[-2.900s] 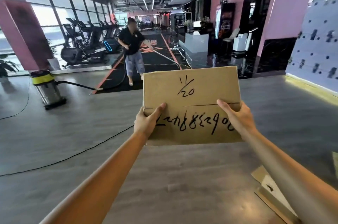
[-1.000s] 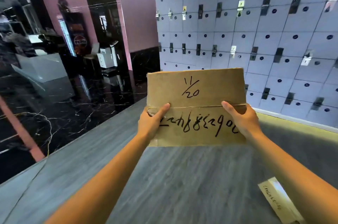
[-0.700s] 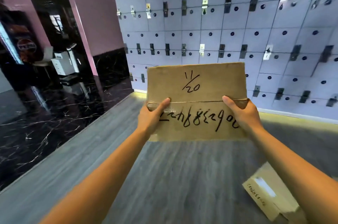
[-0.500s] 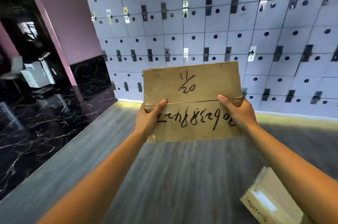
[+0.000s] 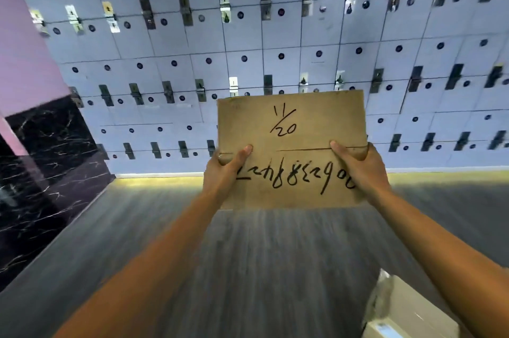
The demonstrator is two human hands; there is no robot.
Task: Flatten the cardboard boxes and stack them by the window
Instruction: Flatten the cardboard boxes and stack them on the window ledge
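Note:
A brown cardboard box [image 5: 292, 128] with black handwritten numbers is held up at chest height in front of me. My left hand [image 5: 224, 172] grips its left edge, thumb lying across the front face. My right hand [image 5: 360, 169] grips its right edge the same way. Both arms are stretched forward. The fingers behind the box are hidden. Another pale cardboard box [image 5: 407, 313] lies on the grey floor at the lower right, partly cut off by the frame.
A wall of pale blue lockers [image 5: 248, 48] fills the view ahead, with a lit yellow strip [image 5: 159, 180] at its base. A pink and black marble wall [image 5: 41, 131] stands on the left. Grey plank floor [image 5: 261, 268] lies between me and the lockers.
The view has swung right, from the open gym hall to facing the lockers squarely. The box stays held the same way. The floor box has shifted lower right.

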